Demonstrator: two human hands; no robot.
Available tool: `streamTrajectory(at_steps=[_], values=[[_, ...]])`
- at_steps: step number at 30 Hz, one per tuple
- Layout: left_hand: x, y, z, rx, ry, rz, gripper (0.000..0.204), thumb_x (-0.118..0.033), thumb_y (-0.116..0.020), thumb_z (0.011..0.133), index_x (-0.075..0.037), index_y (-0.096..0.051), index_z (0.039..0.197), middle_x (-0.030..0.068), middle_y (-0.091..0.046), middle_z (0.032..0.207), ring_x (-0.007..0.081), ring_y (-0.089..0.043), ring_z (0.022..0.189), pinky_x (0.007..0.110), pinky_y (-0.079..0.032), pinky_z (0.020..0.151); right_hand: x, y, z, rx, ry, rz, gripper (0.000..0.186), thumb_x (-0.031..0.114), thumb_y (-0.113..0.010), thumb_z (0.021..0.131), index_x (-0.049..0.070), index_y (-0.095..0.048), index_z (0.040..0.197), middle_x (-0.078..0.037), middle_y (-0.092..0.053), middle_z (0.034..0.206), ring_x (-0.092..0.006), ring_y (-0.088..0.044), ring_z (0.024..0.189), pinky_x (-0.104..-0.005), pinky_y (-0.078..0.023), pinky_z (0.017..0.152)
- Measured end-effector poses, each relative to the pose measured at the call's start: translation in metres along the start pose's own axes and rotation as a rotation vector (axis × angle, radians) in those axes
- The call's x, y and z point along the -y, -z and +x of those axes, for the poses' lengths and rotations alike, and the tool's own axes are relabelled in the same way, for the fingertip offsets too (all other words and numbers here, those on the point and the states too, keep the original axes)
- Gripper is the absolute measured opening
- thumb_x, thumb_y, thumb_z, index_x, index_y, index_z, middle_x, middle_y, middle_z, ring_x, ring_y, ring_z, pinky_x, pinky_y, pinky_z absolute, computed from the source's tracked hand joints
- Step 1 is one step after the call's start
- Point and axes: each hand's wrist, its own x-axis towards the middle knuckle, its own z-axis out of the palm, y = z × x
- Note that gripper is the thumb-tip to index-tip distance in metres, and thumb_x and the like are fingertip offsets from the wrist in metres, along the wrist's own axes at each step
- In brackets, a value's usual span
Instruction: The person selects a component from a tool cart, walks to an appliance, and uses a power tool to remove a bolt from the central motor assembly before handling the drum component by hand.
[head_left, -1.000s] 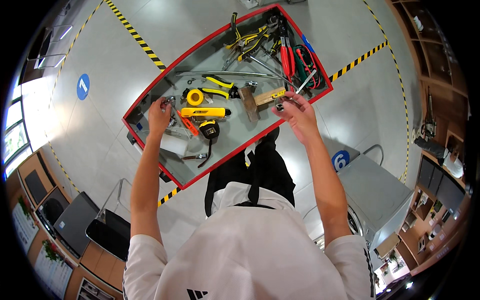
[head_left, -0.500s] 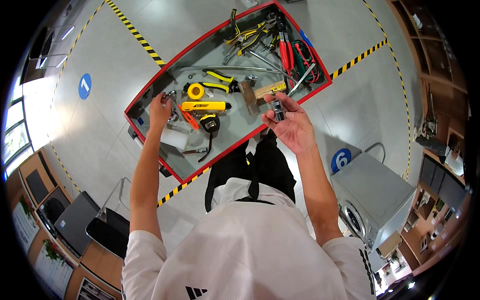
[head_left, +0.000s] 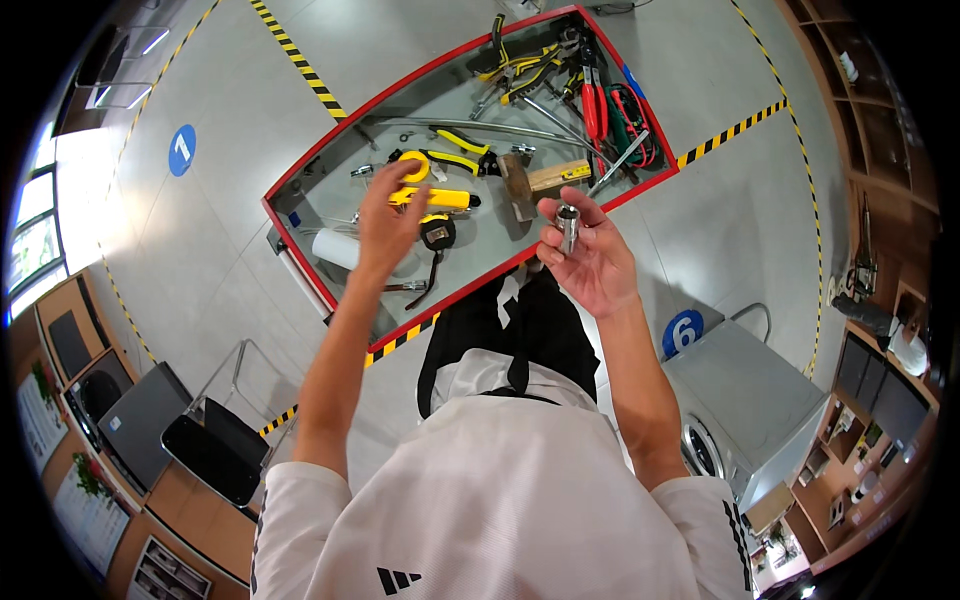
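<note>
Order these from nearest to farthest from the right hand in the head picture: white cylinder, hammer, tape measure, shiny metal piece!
1. Shiny metal piece: held in the right hand.
2. Hammer: up and to the left.
3. Tape measure: farther left.
4. White cylinder: leftmost of these.

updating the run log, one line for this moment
right hand: holds metal socket; left hand: overlaps yellow tool, contact unclear; red-rimmed tray: tools inside

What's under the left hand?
Parts of the yellow tape roll and yellow cutter show beside the left hand, which partly covers both. Anything directly beneath it is hidden, and contact with either item can't be judged.
</note>
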Motion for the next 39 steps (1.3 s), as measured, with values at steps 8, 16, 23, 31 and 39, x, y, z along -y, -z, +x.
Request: streamTrajectory(at_steps=[8,16,23,31,39], values=[[-0.108,-0.025,-0.016,0.141,-0.161,-0.376,0.044,-0.011,-0.072,0.067,-0.003,-0.056,0.107,0.0113,-0.054,0.111,0.0230,-0.054,0.100,0.031,-0.042,0.085,-0.006,-0.023,-0.012,-0.071,-0.010,-0.258,0.036,-0.006,-0.055,0.074,0.000,-0.054,0.110,-0.016,-0.058,0.107,-0.0207,-0.059,0.087,-0.0311,-0.048,0.077],[-0.109,-0.021,-0.031,0.246,-0.092,-0.421,0.040,-0.007,-0.070,0.072,0.002,-0.055,0.108,0.0115,-0.053,0.107,0.0180,-0.051,0.101,0.029,-0.042,0.086,-0.014,-0.058,-0.019,-0.164,0.185,-0.924,0.034,-0.005,-0.065,0.072,0.000,-0.057,0.105,-0.006,-0.057,0.100,-0.0091,-0.057,0.089,-0.0200,-0.047,0.072],[-0.116,-0.025,-0.048,0.304,0.331,-0.983,0.024,-0.007,-0.057,0.085,0.004,-0.055,0.107,0.0082,-0.060,0.095,0.0132,-0.057,0.089,0.027,-0.046,0.080,-0.020,-0.071,-0.029,-0.198,0.437,-1.280,0.030,0.000,-0.070,0.069,0.002,-0.061,0.098,-0.002,-0.054,0.094,-0.0047,-0.053,0.074,-0.0164,-0.041,0.059],[-0.111,-0.031,-0.055,0.314,0.435,-1.119,0.026,-0.007,-0.058,0.084,0.003,-0.054,0.108,0.0067,-0.060,0.095,0.0125,-0.057,0.089,0.026,-0.046,0.080,-0.016,-0.077,-0.036,-0.205,0.408,-1.346,0.034,-0.005,-0.070,0.068,-0.001,-0.060,0.100,-0.006,-0.053,0.098,-0.0079,-0.053,0.079,-0.0181,-0.043,0.064],[-0.130,-0.024,-0.048,0.218,0.256,-1.043,0.032,0.002,-0.064,0.077,0.003,-0.055,0.108,0.0050,-0.054,0.100,0.0105,-0.053,0.091,0.024,-0.045,0.079,-0.015,-0.068,-0.041,-0.153,0.427,-1.184,0.033,-0.007,-0.066,0.070,-0.001,-0.061,0.102,-0.008,-0.053,0.104,-0.0116,-0.054,0.089,-0.0216,-0.046,0.074]])
